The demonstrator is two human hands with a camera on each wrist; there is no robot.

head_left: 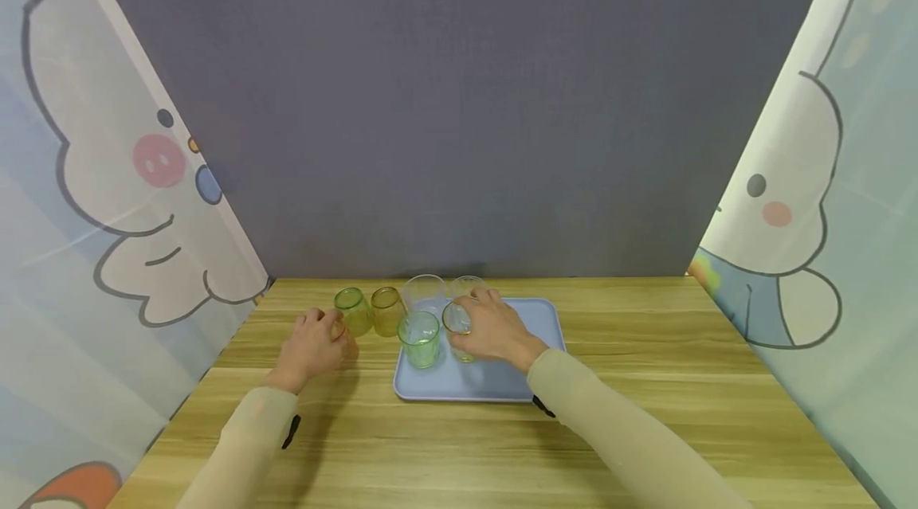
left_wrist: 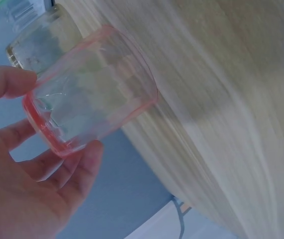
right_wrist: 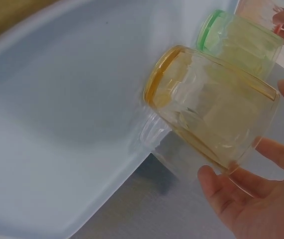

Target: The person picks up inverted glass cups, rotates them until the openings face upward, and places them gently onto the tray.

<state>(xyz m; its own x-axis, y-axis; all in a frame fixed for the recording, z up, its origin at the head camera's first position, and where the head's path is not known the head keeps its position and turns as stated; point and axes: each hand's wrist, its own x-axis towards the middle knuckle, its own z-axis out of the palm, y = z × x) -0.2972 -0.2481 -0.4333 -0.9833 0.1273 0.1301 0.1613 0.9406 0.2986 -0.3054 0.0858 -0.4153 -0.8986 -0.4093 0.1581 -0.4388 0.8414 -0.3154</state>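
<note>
Left hand [head_left: 310,346]: fingers grip a red-rimmed glass [left_wrist: 94,92] above the counter [head_left: 430,453], left of the blue tray [head_left: 480,388]. Right hand [head_left: 495,327]: fingers grip a yellow-tinted glass [right_wrist: 211,107] at the tray; whether its base touches cannot be told. Beside it, a pale green glass [head_left: 420,350] stands on the tray. Left of the tray: a darker green glass [head_left: 356,316] and a brown glass [head_left: 388,316].

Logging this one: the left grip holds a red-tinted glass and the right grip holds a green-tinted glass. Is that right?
Not quite: the right grip holds an amber-tinted glass, not a green-tinted one, as the right wrist view shows. The left grip does hold a red-tinted glass.
</note>
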